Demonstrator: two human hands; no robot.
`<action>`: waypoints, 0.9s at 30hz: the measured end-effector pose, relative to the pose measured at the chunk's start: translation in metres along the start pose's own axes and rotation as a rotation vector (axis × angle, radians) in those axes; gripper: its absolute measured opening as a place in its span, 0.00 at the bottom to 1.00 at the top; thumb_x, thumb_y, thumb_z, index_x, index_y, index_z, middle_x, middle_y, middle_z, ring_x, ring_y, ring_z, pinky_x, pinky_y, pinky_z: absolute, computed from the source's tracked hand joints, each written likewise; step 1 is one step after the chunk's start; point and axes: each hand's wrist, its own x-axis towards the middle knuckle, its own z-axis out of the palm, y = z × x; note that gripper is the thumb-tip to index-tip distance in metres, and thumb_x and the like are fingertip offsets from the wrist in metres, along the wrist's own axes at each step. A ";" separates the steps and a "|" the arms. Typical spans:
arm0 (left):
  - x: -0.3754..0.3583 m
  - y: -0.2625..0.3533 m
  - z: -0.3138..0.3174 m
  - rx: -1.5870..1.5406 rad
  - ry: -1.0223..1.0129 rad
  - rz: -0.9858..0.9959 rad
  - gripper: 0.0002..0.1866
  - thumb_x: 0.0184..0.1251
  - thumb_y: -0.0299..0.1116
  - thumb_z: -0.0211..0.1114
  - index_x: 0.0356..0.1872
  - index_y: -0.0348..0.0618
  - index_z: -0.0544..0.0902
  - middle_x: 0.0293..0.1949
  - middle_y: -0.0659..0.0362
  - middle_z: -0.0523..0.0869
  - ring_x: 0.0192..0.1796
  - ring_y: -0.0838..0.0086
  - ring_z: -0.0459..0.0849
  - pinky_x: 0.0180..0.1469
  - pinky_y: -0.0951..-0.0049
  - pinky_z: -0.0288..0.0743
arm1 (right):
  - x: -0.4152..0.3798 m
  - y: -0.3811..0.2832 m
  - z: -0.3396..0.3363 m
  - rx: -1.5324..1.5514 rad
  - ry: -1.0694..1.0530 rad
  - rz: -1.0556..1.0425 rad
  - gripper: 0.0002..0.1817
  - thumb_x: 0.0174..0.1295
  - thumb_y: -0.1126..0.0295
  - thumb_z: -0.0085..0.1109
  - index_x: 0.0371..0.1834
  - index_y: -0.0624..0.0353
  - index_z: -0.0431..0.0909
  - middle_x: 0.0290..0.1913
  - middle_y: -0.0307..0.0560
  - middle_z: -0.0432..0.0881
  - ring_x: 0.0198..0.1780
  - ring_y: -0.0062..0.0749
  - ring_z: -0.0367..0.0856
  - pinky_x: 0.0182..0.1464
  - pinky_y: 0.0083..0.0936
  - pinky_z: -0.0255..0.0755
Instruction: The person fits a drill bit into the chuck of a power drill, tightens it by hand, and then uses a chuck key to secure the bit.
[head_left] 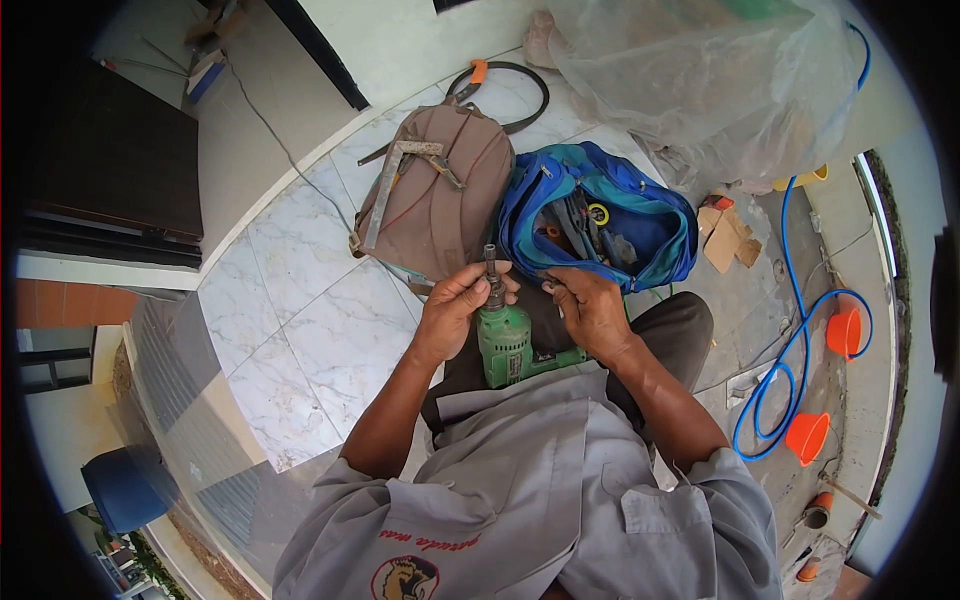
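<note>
A green power drill point(505, 340) rests on my lap with its chuck end pointing up and a metal socket-like piece at its tip. My left hand point(460, 305) is wrapped round the chuck, its thumb against the metal. Just right of the drill, my right hand point(588, 305) is closed, thumb against the fingers, on a small thing too small to name. Beyond my hands lies an open blue bag point(660, 225) with tools and a yellow roll inside. Left of it is a brown backpack point(440, 215) with a metal square point(385, 205) on top.
Blue hose point(790, 260) coils on the floor at right, near orange buckets point(807, 438). Torn cardboard point(728, 236) lies beside the blue bag. Plastic sheeting point(720, 90) covers something at the upper right. A cable point(270, 130) crosses the floor at left; a blue barrel point(128, 488) stands lower left.
</note>
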 end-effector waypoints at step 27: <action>0.012 -0.009 0.011 -0.077 0.091 -0.002 0.20 0.91 0.43 0.54 0.58 0.35 0.85 0.45 0.60 0.89 0.46 0.77 0.86 0.55 0.72 0.81 | 0.037 -0.014 -0.005 -0.517 -0.151 -0.740 0.21 0.54 0.68 0.67 0.50 0.66 0.86 0.44 0.49 0.83 0.51 0.43 0.83 0.63 0.43 0.78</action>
